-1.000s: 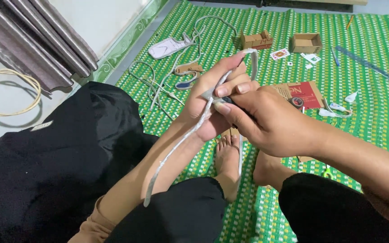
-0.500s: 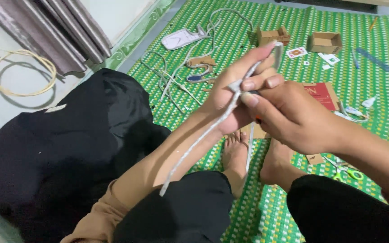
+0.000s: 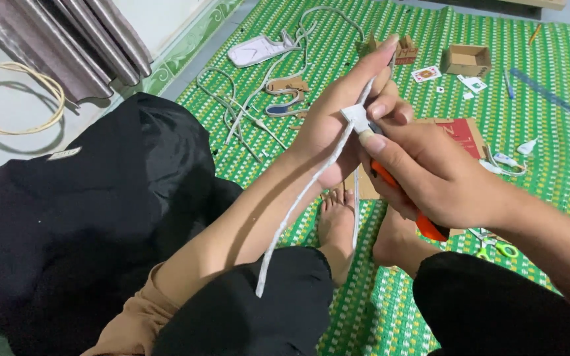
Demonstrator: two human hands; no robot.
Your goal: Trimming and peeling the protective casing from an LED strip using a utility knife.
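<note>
Left hand (image 3: 338, 125) pinched a white strip (image 3: 298, 204) while right hand (image 3: 430, 178) gripped an orange-handled cutter (image 3: 397, 198) above the green mat (image 3: 549, 151).

Green woven mat (image 3: 549, 165) (pale floor (image 3: 8, 151))
</note>
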